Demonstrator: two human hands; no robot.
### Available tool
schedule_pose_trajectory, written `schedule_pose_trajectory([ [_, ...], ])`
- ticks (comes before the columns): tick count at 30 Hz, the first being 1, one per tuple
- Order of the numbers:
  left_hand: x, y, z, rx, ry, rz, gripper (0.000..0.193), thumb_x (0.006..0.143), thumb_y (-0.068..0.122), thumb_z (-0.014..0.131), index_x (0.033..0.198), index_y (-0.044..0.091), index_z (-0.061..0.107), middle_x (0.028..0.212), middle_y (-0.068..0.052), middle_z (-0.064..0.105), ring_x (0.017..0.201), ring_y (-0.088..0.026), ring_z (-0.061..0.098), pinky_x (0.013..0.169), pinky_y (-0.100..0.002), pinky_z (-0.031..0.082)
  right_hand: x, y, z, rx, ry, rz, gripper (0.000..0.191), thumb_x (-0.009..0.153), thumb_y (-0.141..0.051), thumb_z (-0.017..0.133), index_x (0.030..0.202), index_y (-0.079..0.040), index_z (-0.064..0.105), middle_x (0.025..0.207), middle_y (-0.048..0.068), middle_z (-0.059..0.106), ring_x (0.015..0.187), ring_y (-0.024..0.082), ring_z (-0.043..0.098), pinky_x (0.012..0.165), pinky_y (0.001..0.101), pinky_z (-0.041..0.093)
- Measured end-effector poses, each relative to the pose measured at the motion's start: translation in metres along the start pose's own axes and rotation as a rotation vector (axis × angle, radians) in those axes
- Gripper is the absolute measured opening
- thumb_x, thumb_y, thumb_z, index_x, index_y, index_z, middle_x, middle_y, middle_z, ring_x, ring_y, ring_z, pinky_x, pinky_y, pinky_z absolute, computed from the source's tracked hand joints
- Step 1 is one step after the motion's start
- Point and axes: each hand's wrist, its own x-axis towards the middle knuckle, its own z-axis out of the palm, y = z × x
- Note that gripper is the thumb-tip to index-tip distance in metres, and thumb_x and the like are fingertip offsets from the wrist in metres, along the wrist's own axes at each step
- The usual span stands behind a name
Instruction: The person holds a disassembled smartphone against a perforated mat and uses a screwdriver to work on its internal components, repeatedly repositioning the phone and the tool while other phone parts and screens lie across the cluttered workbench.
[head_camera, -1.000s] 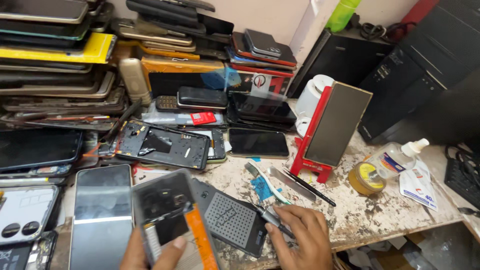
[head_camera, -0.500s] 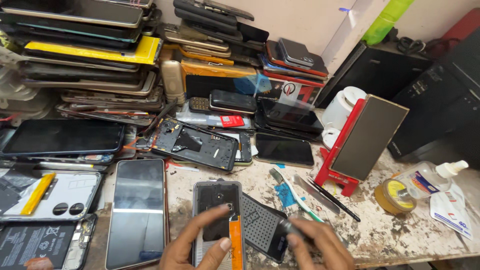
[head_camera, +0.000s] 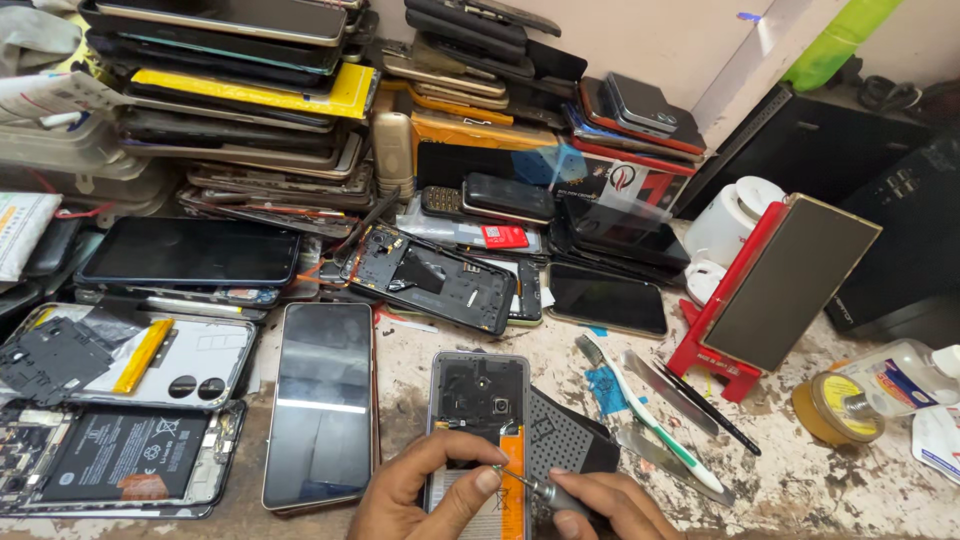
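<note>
While phones crowd round, right hand (head_camera: 600, 505) grips screwdriver (head_camera: 545, 492) — opened phone (head_camera: 478, 405).
</note>
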Motion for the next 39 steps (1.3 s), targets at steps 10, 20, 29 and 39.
schedule_pose_trajectory([
  [10, 0.001, -0.011, 0.004, 0.047, 0.062, 0.098, 0.011, 0.086, 0.012, 0.078, 0.094, 0.005, 0.079, 0.089, -0.006, 0.079, 0.096, -0.013, 0.073, 0.093, -0.031, 0.052, -0.004, -0.003, 0.008, -0.104, 0.063, -0.060, 0.030, 0.081, -0.020, 0.082, 0.110, -0.012, 0.077, 0.091, 0.007, 0.079, 0.083, 0.018, 0.077, 0.072, 0.0317, 0.066],
  [20, -0.002, -0.017, 0.009, -0.010, 0.172, 0.067, 0.005, 0.085, 0.007, 0.076, 0.089, 0.004, 0.077, 0.084, -0.003, 0.076, 0.087, -0.009, 0.068, 0.083, -0.027, 0.051, -0.023, 0.019, 0.001, -0.215, 0.086, -0.104, 0.040, 0.076, -0.027, 0.086, 0.113, -0.017, 0.075, 0.092, 0.005, 0.077, 0.084, 0.017, 0.077, 0.076, 0.0339, 0.064],
  [29, -0.001, 0.001, 0.010, 0.063, 0.087, -0.007, 0.016, 0.085, 0.017, 0.079, 0.093, 0.005, 0.085, 0.103, -0.011, 0.076, 0.111, -0.019, 0.075, 0.100, -0.037, 0.052, -0.018, -0.004, -0.006, -0.179, 0.137, -0.043, 0.037, 0.073, -0.023, 0.087, 0.109, -0.021, 0.079, 0.091, 0.005, 0.074, 0.084, 0.014, 0.077, 0.076, 0.0320, 0.066],
  [39, -0.005, -0.004, 0.017, 0.308, 0.172, 0.087, 0.016, 0.084, 0.021, 0.079, 0.095, 0.010, 0.081, 0.093, -0.007, 0.077, 0.094, -0.017, 0.075, 0.086, -0.033, 0.059, -0.025, 0.002, -0.009, -0.359, 0.054, -0.173, 0.035, 0.078, -0.033, 0.084, 0.111, -0.026, 0.077, 0.090, 0.000, 0.072, 0.087, 0.014, 0.072, 0.081, 0.0339, 0.060],
])
